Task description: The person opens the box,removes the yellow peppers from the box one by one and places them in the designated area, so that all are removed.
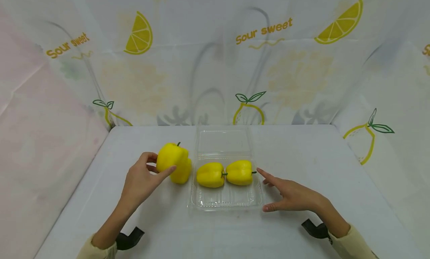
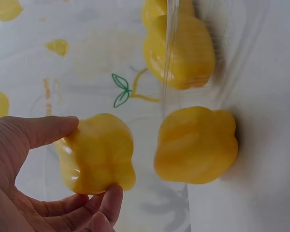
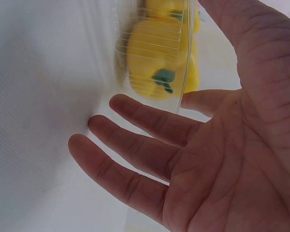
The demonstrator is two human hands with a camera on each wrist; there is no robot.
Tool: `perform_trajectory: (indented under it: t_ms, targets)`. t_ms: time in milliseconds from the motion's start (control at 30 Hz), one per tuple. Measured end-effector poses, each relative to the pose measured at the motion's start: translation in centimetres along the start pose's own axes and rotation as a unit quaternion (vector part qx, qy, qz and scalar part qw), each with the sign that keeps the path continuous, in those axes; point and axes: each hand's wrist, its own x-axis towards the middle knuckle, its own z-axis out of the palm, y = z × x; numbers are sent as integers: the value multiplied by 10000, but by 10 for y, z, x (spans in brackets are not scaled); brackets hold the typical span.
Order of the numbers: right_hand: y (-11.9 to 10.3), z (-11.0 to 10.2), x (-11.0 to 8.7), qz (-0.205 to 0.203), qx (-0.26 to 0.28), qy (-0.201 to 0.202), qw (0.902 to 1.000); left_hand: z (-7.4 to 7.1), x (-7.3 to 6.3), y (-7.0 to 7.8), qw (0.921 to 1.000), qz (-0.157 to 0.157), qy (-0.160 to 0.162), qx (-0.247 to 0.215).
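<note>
My left hand grips a yellow bell pepper between thumb and fingers, raised off the table in the left wrist view. Beyond it on the table sits another yellow bell pepper, left of a clear plastic clamshell box. Inside the box two more yellow bell peppers, the left one and the right one, lie on their sides in a row. My right hand is at the box's right side, fingers spread and relaxed, holding nothing; its fingertips are near the wall.
The box's transparent lid is folded back toward the rear. A white table lies under everything. Behind it hangs a lemon-print cloth, and a pink cloth borders the left side. Black straps show at both wrists.
</note>
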Motion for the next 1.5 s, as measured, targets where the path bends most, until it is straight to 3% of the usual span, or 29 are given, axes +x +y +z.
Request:
perform_trajectory:
  t_ms: [367,767,1100,1500]
  targets:
    - [-1,0,0,1,2,-1,10000,-7,5,-16,9992,-265,288,77]
    - [-1,0,0,0,15,14,10000,-12,8,-31,9974,-651,203,253]
    - [-1,1,0,14,-16,23,10000,-5,12,-46,9935,-1077,-109,357]
    - [0,1,1,26,-33,0,10000,6,16,-51,9904,-1175,-498,533]
